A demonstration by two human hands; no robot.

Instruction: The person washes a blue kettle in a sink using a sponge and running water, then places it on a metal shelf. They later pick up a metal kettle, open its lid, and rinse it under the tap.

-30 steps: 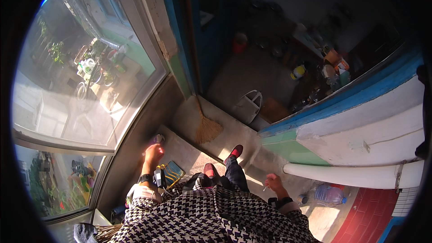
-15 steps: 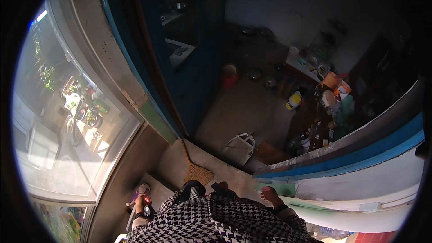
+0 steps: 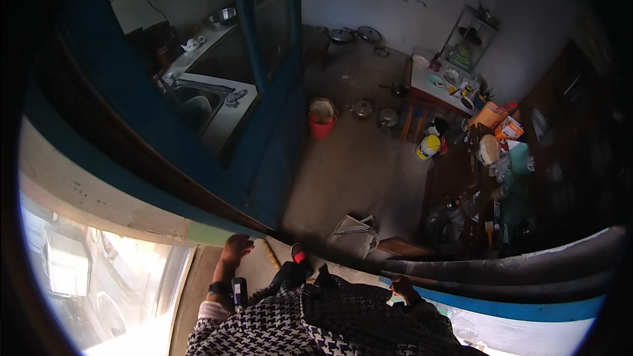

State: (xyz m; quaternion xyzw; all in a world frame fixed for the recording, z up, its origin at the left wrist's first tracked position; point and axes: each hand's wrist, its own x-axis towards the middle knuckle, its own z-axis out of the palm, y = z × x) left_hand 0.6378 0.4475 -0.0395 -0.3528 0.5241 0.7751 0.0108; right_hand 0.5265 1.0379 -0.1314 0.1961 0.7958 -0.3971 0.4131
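My left hand [image 3: 237, 248] is stretched forward beside the door frame, its fingers loosely bent and apart, with nothing seen in it. A dark band circles that wrist, and a dark oblong device [image 3: 239, 292] shows next to the forearm. The broom [image 3: 271, 254] on the sill is nearest to this hand; only part of its straw-coloured length shows. My right hand [image 3: 400, 285] hangs low by my right side, near the blue-edged wall, fingers loosely curled and apparently empty. A red and dark shoe [image 3: 301, 254] is ahead of my checked coat, by the doorway.
A blue door [image 3: 264, 158] stands at the left. Beyond the sill, a pale flat object with a looped frame [image 3: 355, 235] lies on the floor. Farther in are a red bucket [image 3: 321, 118], lidded pots [image 3: 362, 108], a yellow-and-white container [image 3: 428, 147] and a cluttered table [image 3: 488, 171].
My view has turned left and come closer to the doorway, showing more of the room. My left hand has moved forward and up, away from the purple-and-white object. The shoe has come into view.
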